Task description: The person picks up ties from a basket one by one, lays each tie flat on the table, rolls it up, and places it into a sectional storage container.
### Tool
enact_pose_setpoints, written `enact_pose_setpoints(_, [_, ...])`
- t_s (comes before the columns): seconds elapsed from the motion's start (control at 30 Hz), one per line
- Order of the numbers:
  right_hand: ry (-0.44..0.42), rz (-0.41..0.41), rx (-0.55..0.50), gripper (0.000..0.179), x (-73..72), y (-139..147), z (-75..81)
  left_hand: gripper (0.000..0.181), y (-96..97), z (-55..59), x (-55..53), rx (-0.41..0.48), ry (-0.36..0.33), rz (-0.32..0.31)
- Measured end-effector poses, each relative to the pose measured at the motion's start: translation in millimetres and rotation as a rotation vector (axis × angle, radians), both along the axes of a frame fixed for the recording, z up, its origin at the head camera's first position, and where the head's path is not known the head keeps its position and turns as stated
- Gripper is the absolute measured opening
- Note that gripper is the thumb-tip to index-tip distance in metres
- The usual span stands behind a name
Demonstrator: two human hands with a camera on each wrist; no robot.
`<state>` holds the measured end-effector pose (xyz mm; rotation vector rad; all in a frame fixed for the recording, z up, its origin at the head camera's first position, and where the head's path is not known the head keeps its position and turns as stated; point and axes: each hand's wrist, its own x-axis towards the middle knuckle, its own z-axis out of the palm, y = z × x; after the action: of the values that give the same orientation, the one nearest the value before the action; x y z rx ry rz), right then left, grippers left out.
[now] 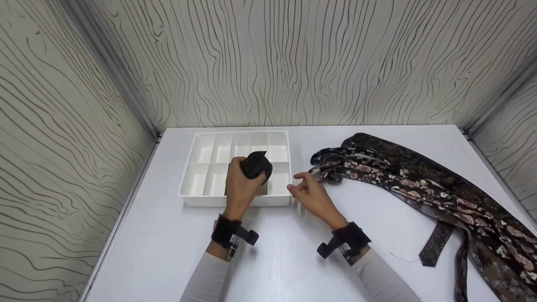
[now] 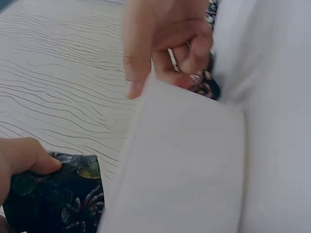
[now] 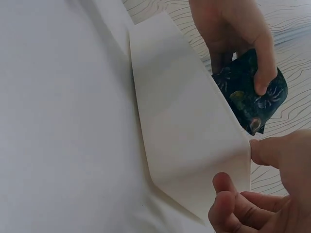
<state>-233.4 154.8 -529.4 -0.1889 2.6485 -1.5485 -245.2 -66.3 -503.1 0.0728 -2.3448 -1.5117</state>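
Note:
My left hand (image 1: 243,184) grips a rolled-up dark necktie (image 1: 256,164), thumb on the near side, above the front row of a white divided box (image 1: 235,201). The left wrist view shows the colourful print on the rolled necktie (image 2: 77,199). At the box's right front corner is my right hand (image 1: 312,197), holding nothing, its fingers loosely bent. Its thumb (image 3: 267,150) lies at the box rim in the right wrist view. Part of the box's front row is hidden behind the left hand.
Several long floral neckties (image 1: 419,188) lie in a bundle on the right of the white table (image 1: 268,260), their folded ends close to the right hand. A pointed necktie tip (image 1: 434,247) sticks out toward the front. A wood-grain patterned wall (image 1: 285,63) stands behind.

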Motion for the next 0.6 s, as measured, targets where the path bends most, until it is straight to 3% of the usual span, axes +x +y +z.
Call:
enact_pose_setpoints(0.23, [-0.005,0.014,-0.007,0.045,-0.6,-1.3,1.7,0.047,2.8,-13.0,-5.5,-0.082,0.005,0.060])
enact_pose_setpoints(0.47, [0.012,0.010,-0.012,0.042,-1.1,-5.7,0.3,0.049,16.6,-20.2,-6.8,-0.283,0.091,0.107])
enact_pose_setpoints(0.6, [0.001,0.017,-0.029,0.042,-1.0,-9.0,-0.1,0.052,21.1,-22.8,-3.8,-0.348,0.090,0.150])
